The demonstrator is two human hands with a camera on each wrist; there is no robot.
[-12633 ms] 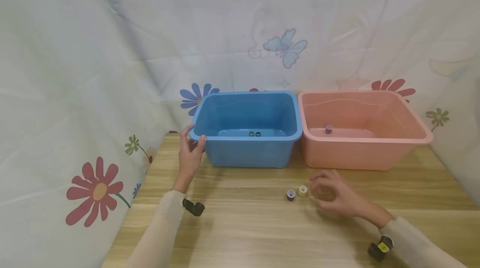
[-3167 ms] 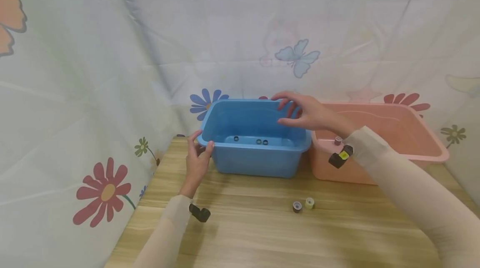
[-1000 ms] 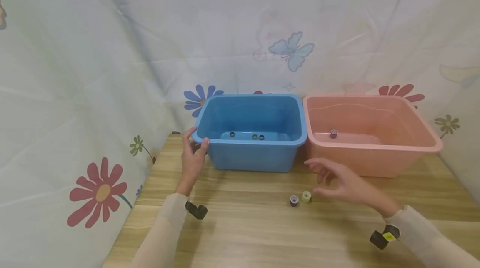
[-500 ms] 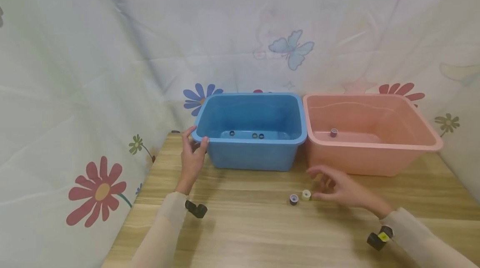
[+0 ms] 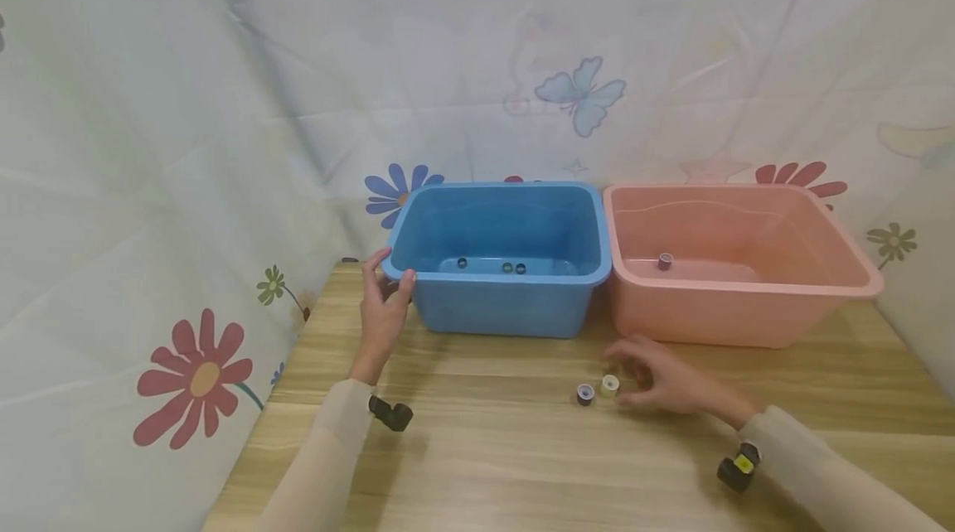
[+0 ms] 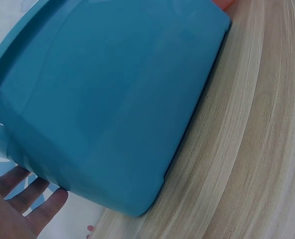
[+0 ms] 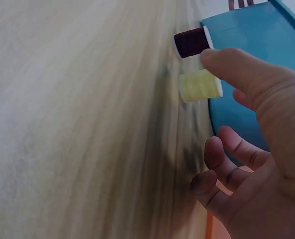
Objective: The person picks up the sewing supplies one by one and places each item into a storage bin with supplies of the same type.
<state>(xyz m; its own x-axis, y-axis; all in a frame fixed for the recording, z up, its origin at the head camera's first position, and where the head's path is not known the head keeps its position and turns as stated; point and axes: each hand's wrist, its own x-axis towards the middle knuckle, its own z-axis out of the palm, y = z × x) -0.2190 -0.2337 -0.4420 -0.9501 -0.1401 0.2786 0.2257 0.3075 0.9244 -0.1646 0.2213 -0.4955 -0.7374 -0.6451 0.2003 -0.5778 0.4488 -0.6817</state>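
Observation:
Two thread spools stand upright on the wooden table, a pale yellow spool [image 5: 609, 385] and to its left a dark maroon spool [image 5: 585, 394]. My right hand [image 5: 660, 379] is just right of the yellow spool, fingers spread from the thumb and nothing held. In the right wrist view, the thumb [image 7: 237, 67] appears close to both spools; contact cannot be told. My left hand [image 5: 383, 316] grips the front left corner of the blue tub [image 5: 500, 304], thumb in front and fingers around the side. In the left wrist view, several fingers [image 6: 48, 211] lie along the tub's end wall.
A pink tub [image 5: 694, 316] stands against the blue tub's right side, with one purplish spool [image 5: 666, 261] inside. Three small dark round items [image 5: 508, 268] lie on the blue tub's floor. A patterned curtain [image 5: 477, 60] hangs behind the wooden table [image 5: 492, 432].
The blue tub held two small items at first and three later. My right hand came back from above it to the yellow spool, edging closer. The left hand stayed on the tub.

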